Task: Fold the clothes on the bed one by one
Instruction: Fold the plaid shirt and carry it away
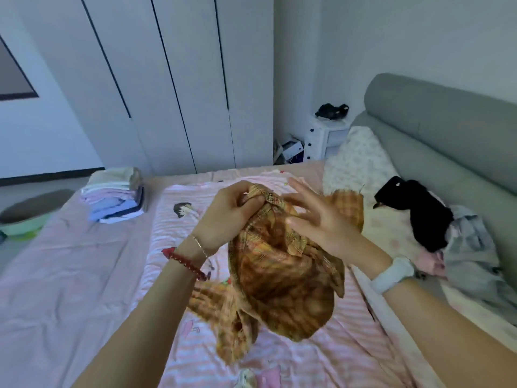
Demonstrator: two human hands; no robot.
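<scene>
On big pink bed [70,270], folded stack [114,200] sat far left, likely done pile. Black and grey clothes [447,228] lay heaped right, likely waiting. Plaid shirt [282,275] hung bunched above striped sheet [321,357], lifted probably to find its edges. Left hand [229,217] pinched top edge, fingers curled tight. Right hand [319,222] touched cloth, fingers spread loose.

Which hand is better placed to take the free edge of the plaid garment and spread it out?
The right hand: its fingers are straight and free, touching the plaid garment, while the left hand already grips its top.
</scene>
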